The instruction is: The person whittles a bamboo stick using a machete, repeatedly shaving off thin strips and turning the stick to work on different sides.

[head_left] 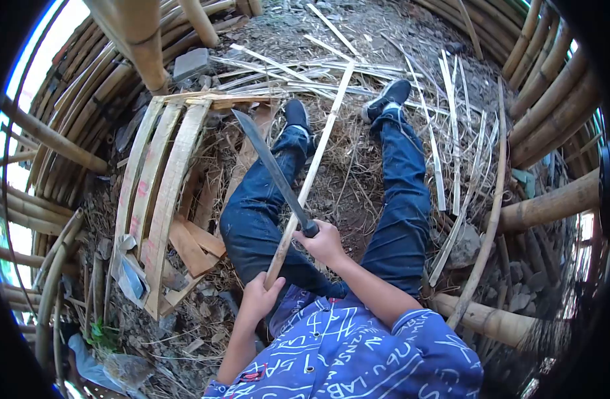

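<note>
Steel blade [270, 159] edge across bamboo strip [321, 143]

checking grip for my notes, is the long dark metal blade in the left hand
No, the right hand grips the blade by its black handle, while the left hand holds a pale bamboo strip.

Dirt ground [351, 199] bears scattered split strips [449, 126], dry fibres [338, 156] and a slatted wooden pallet [175, 179].

Knife handle [310, 229] partly hidden by right grip [323, 244], near end of strip [308, 183] under left grip [260, 296], shirt [345, 352] cut off
</note>
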`<act>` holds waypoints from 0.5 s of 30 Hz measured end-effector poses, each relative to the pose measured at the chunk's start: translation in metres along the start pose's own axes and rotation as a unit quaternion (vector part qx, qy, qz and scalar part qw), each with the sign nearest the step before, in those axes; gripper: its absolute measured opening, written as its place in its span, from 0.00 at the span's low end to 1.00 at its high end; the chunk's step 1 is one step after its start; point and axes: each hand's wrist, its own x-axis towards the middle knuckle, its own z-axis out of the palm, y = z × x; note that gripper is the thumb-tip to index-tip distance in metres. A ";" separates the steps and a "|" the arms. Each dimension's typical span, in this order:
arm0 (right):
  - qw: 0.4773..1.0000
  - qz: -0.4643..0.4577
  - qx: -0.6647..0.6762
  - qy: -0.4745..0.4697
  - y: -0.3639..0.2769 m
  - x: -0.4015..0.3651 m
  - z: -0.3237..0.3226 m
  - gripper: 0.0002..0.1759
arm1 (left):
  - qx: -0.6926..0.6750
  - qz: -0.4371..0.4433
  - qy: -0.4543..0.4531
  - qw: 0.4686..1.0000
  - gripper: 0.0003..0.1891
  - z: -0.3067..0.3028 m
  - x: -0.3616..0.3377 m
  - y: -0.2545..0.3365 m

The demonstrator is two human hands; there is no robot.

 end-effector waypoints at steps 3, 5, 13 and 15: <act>0.996 -0.004 0.088 0.006 0.008 0.008 0.005 0.16 | -0.013 0.033 -0.046 0.998 0.25 0.020 0.012 0.017; 0.993 0.011 0.121 0.012 0.022 0.015 0.008 0.14 | 0.031 0.005 -0.048 0.998 0.25 0.020 0.013 0.033; 0.958 0.091 0.268 0.041 0.058 0.040 0.019 0.10 | -0.202 0.493 -0.329 0.780 0.20 -0.022 -0.041 0.185; 0.959 0.106 0.263 0.020 0.048 0.041 0.019 0.10 | -0.269 0.550 -0.371 0.698 0.21 0.016 -0.063 0.210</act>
